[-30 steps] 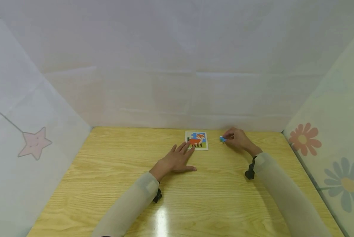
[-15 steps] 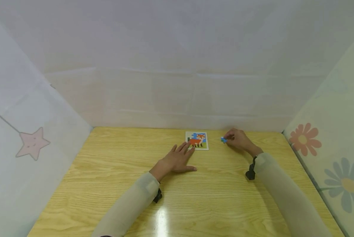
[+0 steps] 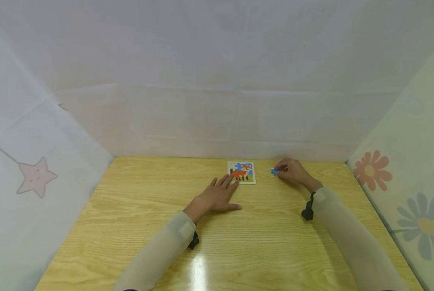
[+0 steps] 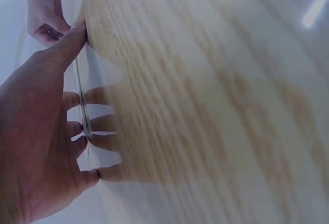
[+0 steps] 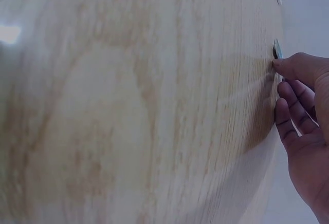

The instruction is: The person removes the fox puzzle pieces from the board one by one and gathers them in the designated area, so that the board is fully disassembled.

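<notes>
1. Nearest, the wood-grained table (image 3: 257, 250) carries a bright streak of reflected light between two pale sleeves, the left sleeve (image 3: 156, 252) and the right sleeve (image 3: 359, 242).
2. At the cuffs sit small black devices, the left device (image 3: 194, 241) and the right device (image 3: 307, 213), one below each wrist.
3. Further on, the left hand (image 3: 217, 197) lies palm down with its fingers straight and spread, the thumb stretched out sideways. Its foremost fingertips rest on the near left corner of a puzzle board (image 3: 232, 165).
4. The right hand (image 3: 292, 171), well apart from the left, pinches a small blue and green puzzle piece (image 3: 274, 171) between thumb and finger. The piece is to the right of the board, near it but not touching. In the right wrist view it shows as a thin, tilted edge beyond the thumb tip.
5. The board lies flat near the table's far edge; it has a white border, a fox picture (image 3: 244, 172) in orange, blue and green, and a pale area at its upper left.
6. Behind stands a creased white backdrop (image 3: 188, 113), with a pink star (image 3: 37, 178) on the left panel and a red flower (image 3: 372, 171) and a grey-blue flower (image 3: 426, 227) on the right.
</notes>
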The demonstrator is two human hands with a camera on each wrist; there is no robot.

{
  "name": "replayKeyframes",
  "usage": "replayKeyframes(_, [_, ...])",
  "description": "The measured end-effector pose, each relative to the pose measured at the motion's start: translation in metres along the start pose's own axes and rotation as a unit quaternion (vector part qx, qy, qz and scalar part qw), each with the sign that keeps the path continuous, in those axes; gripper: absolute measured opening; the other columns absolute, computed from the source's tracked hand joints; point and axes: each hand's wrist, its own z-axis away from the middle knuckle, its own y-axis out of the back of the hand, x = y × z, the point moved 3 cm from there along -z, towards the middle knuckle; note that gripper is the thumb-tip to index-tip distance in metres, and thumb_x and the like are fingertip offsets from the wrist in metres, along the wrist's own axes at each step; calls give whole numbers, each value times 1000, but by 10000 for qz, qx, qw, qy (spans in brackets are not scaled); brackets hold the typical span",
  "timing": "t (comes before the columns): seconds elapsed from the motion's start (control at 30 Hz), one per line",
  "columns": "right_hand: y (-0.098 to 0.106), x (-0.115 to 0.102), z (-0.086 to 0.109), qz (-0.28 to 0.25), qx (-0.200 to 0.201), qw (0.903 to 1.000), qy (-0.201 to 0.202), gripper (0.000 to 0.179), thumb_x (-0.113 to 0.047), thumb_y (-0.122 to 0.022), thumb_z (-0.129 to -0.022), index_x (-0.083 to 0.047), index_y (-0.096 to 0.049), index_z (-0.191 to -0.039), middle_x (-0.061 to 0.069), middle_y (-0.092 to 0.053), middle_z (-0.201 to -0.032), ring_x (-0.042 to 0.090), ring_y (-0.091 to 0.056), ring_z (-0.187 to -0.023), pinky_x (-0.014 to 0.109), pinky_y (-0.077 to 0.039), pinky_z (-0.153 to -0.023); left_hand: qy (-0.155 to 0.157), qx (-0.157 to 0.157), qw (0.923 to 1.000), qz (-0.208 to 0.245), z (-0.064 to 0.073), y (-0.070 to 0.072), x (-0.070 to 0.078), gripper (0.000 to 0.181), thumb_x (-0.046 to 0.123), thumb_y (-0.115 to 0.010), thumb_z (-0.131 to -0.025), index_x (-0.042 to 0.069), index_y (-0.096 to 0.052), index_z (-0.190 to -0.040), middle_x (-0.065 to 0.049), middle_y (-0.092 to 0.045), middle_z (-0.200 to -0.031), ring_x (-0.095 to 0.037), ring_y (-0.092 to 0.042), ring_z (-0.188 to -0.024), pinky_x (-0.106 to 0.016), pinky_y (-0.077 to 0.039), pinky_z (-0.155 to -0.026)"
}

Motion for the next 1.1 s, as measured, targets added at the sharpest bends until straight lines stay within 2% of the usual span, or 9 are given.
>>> replayKeyframes(0.33, [4,-4,1,-69,49,10000,46,18,1,-81,-90,4,-77,-108,18,-71,-107,36,-70,-100,57,-60,-92,-36,49,9999,89,-1,1,0,98,78,-47,-100,18,-16,-172,-13,-1,-179,-31,-7,-165,-61,-16,-130])
replayKeyframes(0.47, [5,-9,1,-138,27,9999,55,19,-4,-80,-93,3,-77,-111,18,-71,-109,35,-69,-102,56,-59,-92,-32,49,9999,103,-2,1,-2,99,77,-47,-100,18,-17,-172,-13,-2,-179,-32,-7,-165,-61,-17,-129])
replayKeyframes(0.57, [5,-17,-2,-154,40,9999,29,22,-5,-80,-94,4,-76,-113,18,-71,-111,35,-69,-103,54,-59,-92,16,32,9999,113,-3,0,-4,99,78,-47,-99,18,-17,-172,-13,-3,-179,-31,-7,-165,-61,-17,-129])
replayKeyframes(0.87, [-3,-37,-15,-111,73,9999,101,27,6,-79,-91,9,-74,-117,23,-71,-113,40,-68,-106,54,-59,-91,11,40,9999,121,-1,0,-4,99,78,-47,-100,18,-16,-172,-12,-2,-179,-31,-6,-165,-61,-16,-129])
replayKeyframes(1.1, [-12,-46,-26,-251,68,9989,395,29,3,-79,-90,9,-74,-117,23,-71,-114,38,-68,-105,50,-59,-88,-9,23,9999,108,1,0,-4,99,78,-45,-100,19,-13,-173,-12,1,-179,-30,-2,-165,-60,-13,-130])
